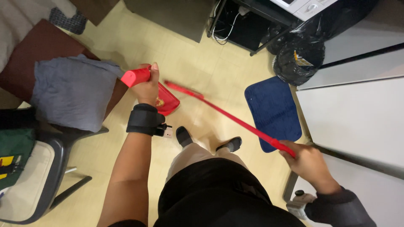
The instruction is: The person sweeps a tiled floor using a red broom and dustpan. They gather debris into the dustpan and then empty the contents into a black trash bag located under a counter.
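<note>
I'm gripping the red dustpan [166, 100] handle in my left hand [147, 86], my right hand [309, 162] clamping the broom [227, 115], sweeping toward the dustpan; no debris showing yet.

The pale yellow floor [185, 50] under my socked feet [184, 136] carried a navy blue mat [273, 109] just beside the white cabinet [353, 113]. Black rubbish bags [299, 56] sat near the mat's far edge, and a chair [40, 176] stood nearby.
</note>
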